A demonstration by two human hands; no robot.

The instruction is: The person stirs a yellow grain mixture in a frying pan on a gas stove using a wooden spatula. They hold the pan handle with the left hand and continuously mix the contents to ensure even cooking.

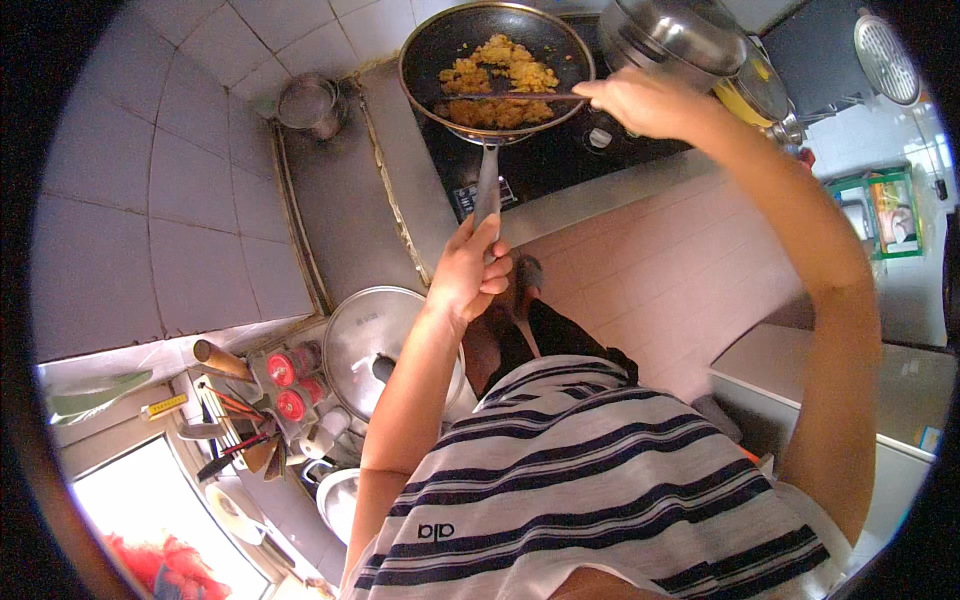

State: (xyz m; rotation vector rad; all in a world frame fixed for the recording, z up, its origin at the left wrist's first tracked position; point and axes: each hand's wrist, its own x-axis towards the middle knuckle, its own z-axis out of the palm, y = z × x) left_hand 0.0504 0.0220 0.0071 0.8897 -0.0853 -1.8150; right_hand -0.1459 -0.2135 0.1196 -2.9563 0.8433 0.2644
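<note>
My left hand (474,270) is wrapped around the grey handle (488,180) of a dark frying pan (420,71), which sits over the black cooktop (555,161). Golden-brown crumbly food, perhaps scrambled egg, (506,67) lies in a broken ring across the pan's base. From the right, my right hand (630,101) grips a pair of thin sticks, likely chopsticks, (525,96). They reach low across the pan over the near part of the food; whether their tips touch it is hard to tell.
A large steel pot (675,45) stands right of the pan, beside a glass lid (757,90). Small stacked pots (307,105) occupy the back left corner. A big lid (360,337), red-capped jars (283,370) and a knife and utensil holder (255,442) crowd the left counter.
</note>
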